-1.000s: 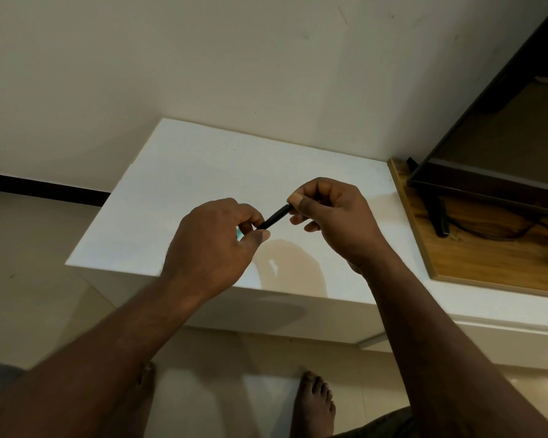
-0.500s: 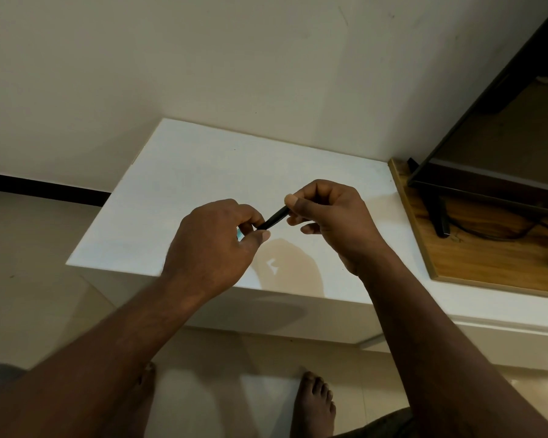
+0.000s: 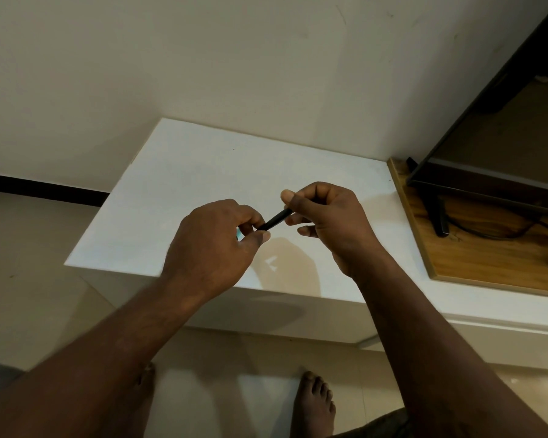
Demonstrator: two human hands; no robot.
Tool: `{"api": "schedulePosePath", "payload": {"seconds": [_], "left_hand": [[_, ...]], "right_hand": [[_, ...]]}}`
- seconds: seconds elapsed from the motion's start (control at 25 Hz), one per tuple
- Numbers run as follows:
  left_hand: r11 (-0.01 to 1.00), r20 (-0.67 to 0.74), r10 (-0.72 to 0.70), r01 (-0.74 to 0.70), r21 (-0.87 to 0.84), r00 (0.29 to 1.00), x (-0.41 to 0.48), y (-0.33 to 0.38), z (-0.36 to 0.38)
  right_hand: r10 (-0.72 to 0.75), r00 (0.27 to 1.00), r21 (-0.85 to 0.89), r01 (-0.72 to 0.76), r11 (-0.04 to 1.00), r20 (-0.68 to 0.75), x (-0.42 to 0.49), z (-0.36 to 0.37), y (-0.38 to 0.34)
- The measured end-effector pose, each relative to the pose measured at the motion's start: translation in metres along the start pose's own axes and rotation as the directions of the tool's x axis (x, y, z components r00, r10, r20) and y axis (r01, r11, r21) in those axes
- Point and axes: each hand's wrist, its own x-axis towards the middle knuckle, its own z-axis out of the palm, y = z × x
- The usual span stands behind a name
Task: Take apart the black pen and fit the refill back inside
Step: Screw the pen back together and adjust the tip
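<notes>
Fingers (image 3: 250,222) of both hands, left hand (image 3: 212,245) and right hand (image 3: 326,219), pinch the black pen (image 3: 274,219) ends above the table (image 3: 171,191).

The white tabletop (image 3: 184,184) lies bare on every side beneath the two hands, open to a hand from the front and the left. A wall (image 3: 234,58) closes the far edge, and a television (image 3: 487,159) on a wooden board (image 3: 487,263) blocks the right.

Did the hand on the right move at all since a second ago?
No, hardly at all. The right hand still pinches the black pen just as far from the wooden board, over the same spot of the white table.
</notes>
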Motion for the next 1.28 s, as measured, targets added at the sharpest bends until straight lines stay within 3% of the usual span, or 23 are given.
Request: {"api": "schedulePosePath", "payload": {"seconds": [0.16,0.36,0.56,0.76,0.96,1.08,1.28], "left_hand": [[1.000,-0.018,-0.021,0.021,-0.022,1.000,0.002,-0.001,-0.002],[1.000,-0.002,-0.008,0.008,-0.016,1.000,0.000,0.001,0.000],[0.999,0.003,-0.030,0.030,-0.037,1.000,0.001,0.000,-0.003],[0.998,0.016,-0.038,0.039,-0.052,0.999,0.000,0.004,-0.002],[0.993,0.030,-0.081,0.083,-0.083,0.996,0.001,0.004,-0.004],[0.965,0.114,-0.147,0.168,-0.203,0.983,0.001,0.004,-0.002],[0.824,0.403,-0.175,0.358,-0.440,0.898,0.001,0.004,-0.002]], "right_hand": [[0.042,0.995,0.113,-0.052,0.992,0.089,-0.001,-0.005,-0.003],[0.050,0.999,0.074,-0.050,0.996,0.007,0.000,0.003,0.000],[0.056,0.995,0.167,-0.069,0.984,0.082,-0.002,-0.001,-0.002],[0.071,0.997,0.138,-0.069,0.988,-0.004,-0.002,0.004,-0.001],[0.029,0.993,0.141,-0.045,0.989,0.115,-0.005,0.003,-0.002],[0.024,0.999,0.187,-0.030,0.982,0.035,-0.004,0.000,-0.005],[0.041,0.996,0.265,-0.017,0.964,-0.084,-0.003,-0.008,-0.007]]}}
